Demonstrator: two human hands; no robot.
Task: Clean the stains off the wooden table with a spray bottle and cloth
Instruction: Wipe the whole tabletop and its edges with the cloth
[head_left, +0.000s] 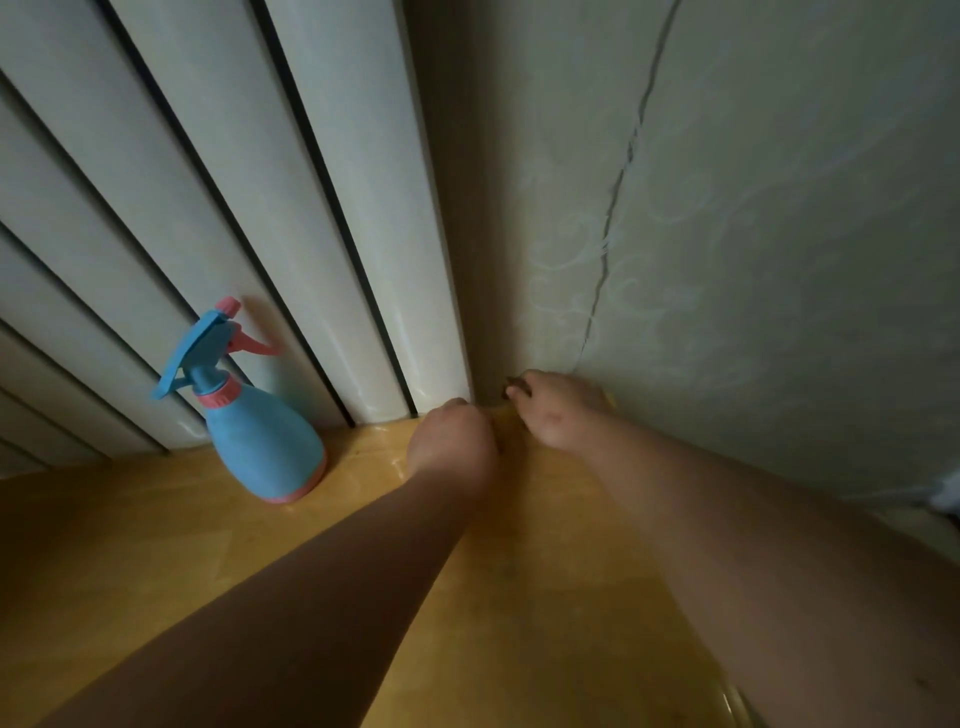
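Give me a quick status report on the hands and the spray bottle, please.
Both hands, left and right, at table's far corner, grip unclear. Spray bottle upright, untouched, left.

The spray bottle (260, 415) stood upright on the bench (130, 561), at its far left, just before the ribbed panels (208, 182) behind it. To its right, both hands reached to the bench's far corner: the left hand (452, 441) beside the panels' foot, the right hand (556, 410) against the wall (779, 260).

Blue-pink spray bottle (260, 415); wallpaper (727, 260) perhaps swirl-patterned.
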